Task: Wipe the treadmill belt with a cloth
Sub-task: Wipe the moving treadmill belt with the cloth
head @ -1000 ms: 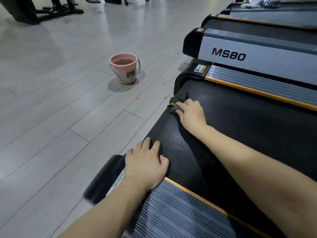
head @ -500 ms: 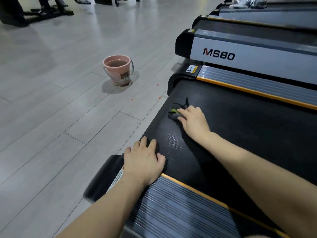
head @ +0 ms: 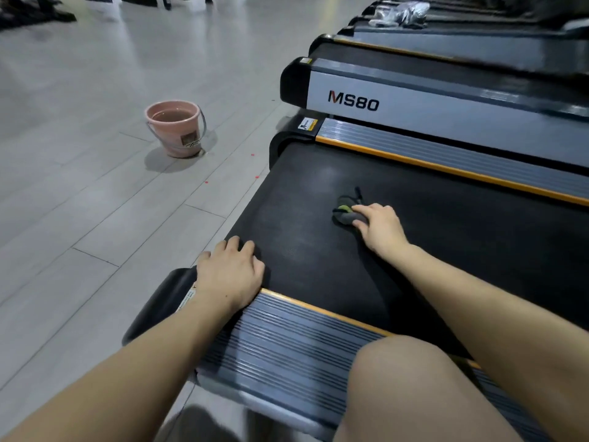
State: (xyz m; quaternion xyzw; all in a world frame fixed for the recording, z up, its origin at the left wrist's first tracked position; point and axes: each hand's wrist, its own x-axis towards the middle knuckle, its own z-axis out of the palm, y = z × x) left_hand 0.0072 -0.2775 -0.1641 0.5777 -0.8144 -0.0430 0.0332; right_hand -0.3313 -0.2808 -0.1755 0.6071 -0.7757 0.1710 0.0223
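The head view looks down on a black treadmill belt [head: 430,250] with both forearms reaching forward over the near ribbed side rail [head: 287,339]. The right hand [head: 381,226] lies on a small dark grey cloth [head: 345,213] with a green patch, fingers curled over its near edge and pressing it onto the belt. Half a second ago the cloth sat close to the belt's rear end; a second ago it was right at the rear corner. Now it sits further in, towards the middle of the belt's width and well apart from the rear edge, so the right hand has dragged it in one stroke across the surface. A faintly duller patch on the belt beside the cloth may be damp from the wipe, though that is hard to tell.

The left hand [head: 231,275] has not shifted: it rests flat, fingers spread and relaxed, on the belt's near rear corner, where belt, orange trim and end cap [head: 159,301] meet, apparently bracing the body. It holds nothing.

A pink bucket [head: 175,127] of water stands on the grey floor [head: 79,202] behind the treadmill, well apart from both hands.

My judgement: wiping is under way, only the rear strip is covered, and most of the belt remains to be done.
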